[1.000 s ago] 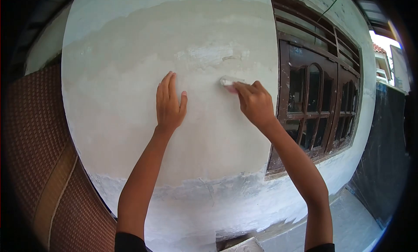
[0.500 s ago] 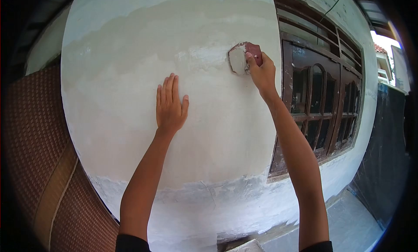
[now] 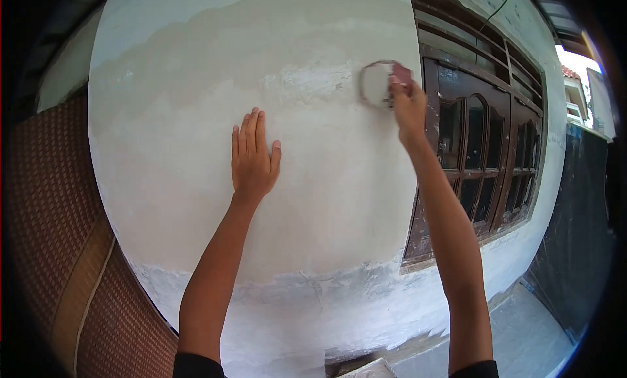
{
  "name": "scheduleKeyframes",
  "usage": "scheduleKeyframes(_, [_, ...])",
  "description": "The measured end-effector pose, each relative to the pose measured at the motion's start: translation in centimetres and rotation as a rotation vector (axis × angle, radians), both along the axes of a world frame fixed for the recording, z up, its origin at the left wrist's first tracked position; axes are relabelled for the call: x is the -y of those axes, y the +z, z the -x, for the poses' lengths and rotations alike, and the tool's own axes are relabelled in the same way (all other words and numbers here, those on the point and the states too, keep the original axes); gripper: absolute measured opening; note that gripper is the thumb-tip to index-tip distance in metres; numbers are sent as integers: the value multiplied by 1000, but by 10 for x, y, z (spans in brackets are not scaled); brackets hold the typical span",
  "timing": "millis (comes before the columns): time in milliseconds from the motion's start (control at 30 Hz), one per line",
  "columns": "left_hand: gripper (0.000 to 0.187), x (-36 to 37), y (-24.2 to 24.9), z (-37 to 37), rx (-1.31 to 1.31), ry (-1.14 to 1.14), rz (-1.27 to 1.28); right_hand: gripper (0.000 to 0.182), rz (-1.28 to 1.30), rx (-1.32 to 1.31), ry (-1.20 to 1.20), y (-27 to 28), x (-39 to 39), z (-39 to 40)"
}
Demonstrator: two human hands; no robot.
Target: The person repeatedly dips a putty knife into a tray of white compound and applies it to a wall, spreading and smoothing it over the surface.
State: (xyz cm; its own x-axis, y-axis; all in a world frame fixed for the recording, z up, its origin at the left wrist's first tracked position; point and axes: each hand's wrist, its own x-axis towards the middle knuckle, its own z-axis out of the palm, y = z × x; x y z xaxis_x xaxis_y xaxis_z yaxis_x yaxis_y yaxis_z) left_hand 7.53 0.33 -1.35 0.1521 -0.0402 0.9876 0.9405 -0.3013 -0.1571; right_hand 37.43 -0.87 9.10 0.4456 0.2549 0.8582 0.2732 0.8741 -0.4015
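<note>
My left hand (image 3: 253, 159) lies flat on the pale plastered wall (image 3: 320, 201), fingers stretched upward and thumb apart, with nothing in it. Higher and to the right, my right hand (image 3: 409, 110) grips a piece of sandpaper (image 3: 377, 85). Its left part is whitish, its right part reddish-brown under my fingers, and its outline is blurred by motion. The sandpaper is at the wall surface near the window frame. A whiter rough patch (image 3: 317, 79) shows on the wall to its left.
Right of my hand is a dark brown wooden window (image 3: 480, 133) with closed panes, its frame edge close to my wrist. A brown woven panel (image 3: 49, 201) stands at the left. Down at the right are a grey ledge (image 3: 522, 326) and a dark sheet (image 3: 571, 228).
My right hand has moved a short way right with the sandpaper, toward the window frame, uncovering more of the rough patch. My left hand stays nearly in place on the wall.
</note>
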Motion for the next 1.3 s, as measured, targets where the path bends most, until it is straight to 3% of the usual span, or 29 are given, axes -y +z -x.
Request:
scheduleKeyframes(100, [60,1,0,0,5,-11,10,33,-59,210,-159,1,-2,36])
scheduleKeyframes(233, [59,1,0,2,3,-37,2,31,-8,122,-308,11,-7,25])
scheduleKeyframes(367, [59,0,-1,1,1,-24,-6,30,68,-112,-246,6,-6,-12])
scheduleKeyframes(467, [59,0,-2,-1,16,4,-6,31,-59,-187,-33,1,-23,-15])
scheduleKeyframes(567, [60,-1,-2,0,15,-1,2,31,-56,103,-84,-7,-5,31])
scheduleKeyframes(667, [60,-1,-2,3,-4,-13,-15,33,43,110,-272,-8,1,29])
scheduleKeyframes(800, [60,0,-2,0,8,-8,-2,32,69,-270,-287,-5,-18,-25])
scheduleKeyframes(933, [60,-2,-4,-1,4,-27,-13,32,2,-343,-113,-9,-16,-21])
scheduleKeyframes(1000, [60,-2,-3,-1,1,-46,4,33,-51,-41,17,-10,-11,13])
scheduleKeyframes(1133, [60,0,-3,1,-5,-50,33,35,66,223,-229,-12,7,36])
scheduleKeyframes(1200, [60,0,-3,1,0,-50,46,33,11,-46,-257,-11,-12,10])
scheduleKeyframes(1267, [61,-1,-3,1,6,-47,34,31,86,-128,-162,-9,-12,-25])
scheduleKeyframes(1300, [61,0,-3,0,7,-46,35,30,86,-302,-109,-8,-10,-36])
